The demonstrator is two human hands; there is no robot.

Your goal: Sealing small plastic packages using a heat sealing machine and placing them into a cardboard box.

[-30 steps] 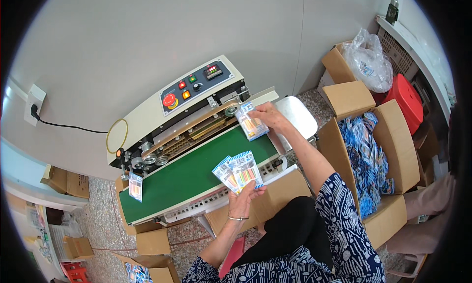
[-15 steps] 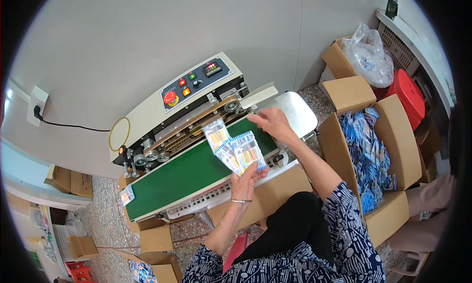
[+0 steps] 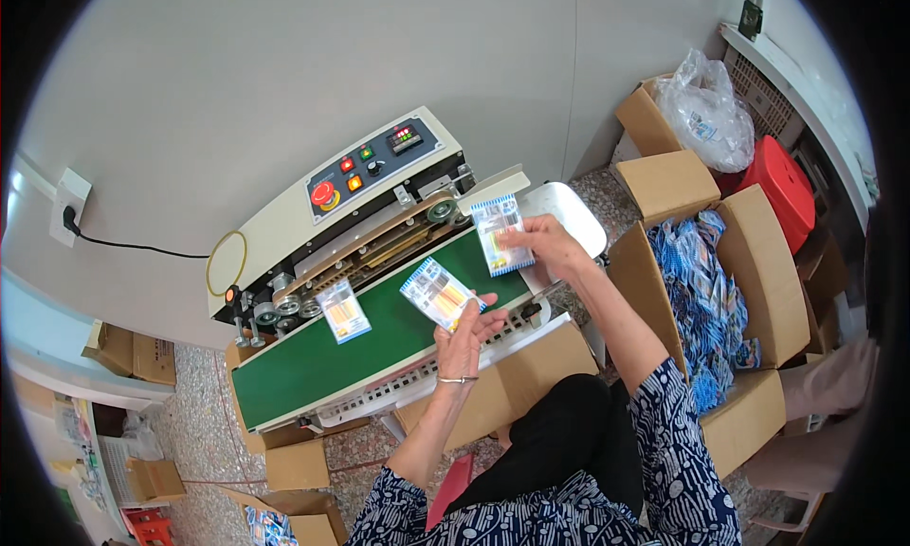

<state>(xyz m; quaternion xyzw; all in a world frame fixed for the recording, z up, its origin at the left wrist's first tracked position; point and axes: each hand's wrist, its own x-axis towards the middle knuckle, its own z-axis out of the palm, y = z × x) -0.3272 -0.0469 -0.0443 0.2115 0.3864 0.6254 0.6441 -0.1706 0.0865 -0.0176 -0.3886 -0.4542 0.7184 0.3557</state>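
My left hand has its thumb over a small clear packet of coloured sticks, with blue-striped ends, above the belt. In my right hand a similar packet is pinched by its side, close to the feed end of a band sealing machine. Another packet is on the green conveyor belt, its upper edge against the machine's sealing side. My left fingers are partly spread beneath the packet they hold.
To my right, an open carton holds a heap of blue packets. A red stool and a clear plastic bag are behind it. A metal plate adjoins the machine's right end. A smaller carton with packets sits at lower left.
The fanned packets in my left hand are down to one visible. My right hand, empty before, now holds a packet. One packet now lies mid-belt; the one at the belt's left end is gone.
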